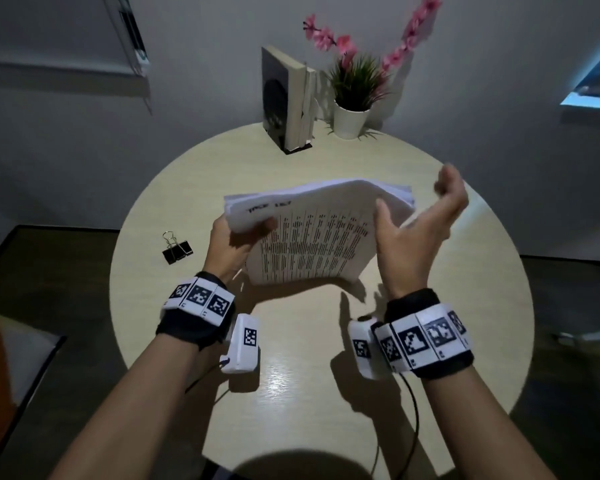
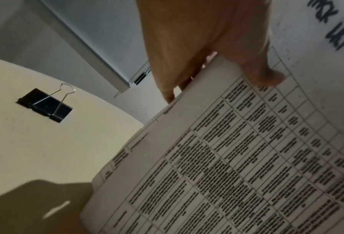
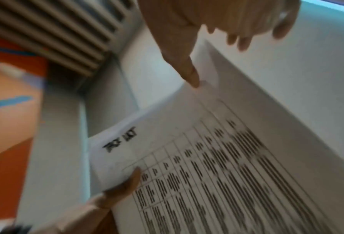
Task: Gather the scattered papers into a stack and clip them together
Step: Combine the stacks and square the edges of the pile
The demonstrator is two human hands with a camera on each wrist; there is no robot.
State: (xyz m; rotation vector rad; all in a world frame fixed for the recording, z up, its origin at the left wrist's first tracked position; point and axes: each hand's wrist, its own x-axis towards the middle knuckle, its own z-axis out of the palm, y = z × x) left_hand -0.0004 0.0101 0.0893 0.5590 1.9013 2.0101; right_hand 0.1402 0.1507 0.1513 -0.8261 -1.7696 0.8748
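Observation:
A stack of printed papers (image 1: 312,244) stands tilted on its lower edge on the round table (image 1: 309,358), the sheets fanned a little at the top. My left hand (image 1: 246,230) grips its upper left corner, thumb on the front page and fingers behind, which the left wrist view confirms for hand (image 2: 217,69) and papers (image 2: 247,158). My right hand (image 1: 413,209) is open beside the right edge, thumb at the front sheet, fingers blurred and off the papers (image 3: 227,174). A black binder clip (image 1: 176,249) lies on the table left of my left hand, also seen at the clip (image 2: 47,105).
Upright books (image 1: 284,98) in a bookend and a white potted plant (image 1: 350,119) with pink flowers stand at the table's far edge. Bare tabletop lies between the papers and me. Cables run from both wrist cameras.

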